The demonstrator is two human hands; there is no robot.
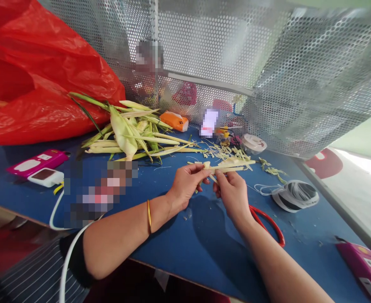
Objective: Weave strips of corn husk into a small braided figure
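My left hand (187, 183) and my right hand (232, 191) meet over the blue table (179, 235), both pinched on a pale yellow leaf strip (232, 165) held level between them. The left fingers grip its left end, the right fingers close on it from below. A pile of green and yellow palm-like leaves (131, 132) lies at the back left. Short leaf trimmings (226, 151) are scattered just beyond the hands.
A red plastic bag (36, 80) fills the far left. Red-handled scissors (269, 225) lie under my right wrist, a spool of white thread (295, 194) to the right. Pink devices (35, 162) (365, 267), an orange tool (174, 120), a perforated metal screen (267, 67) behind.
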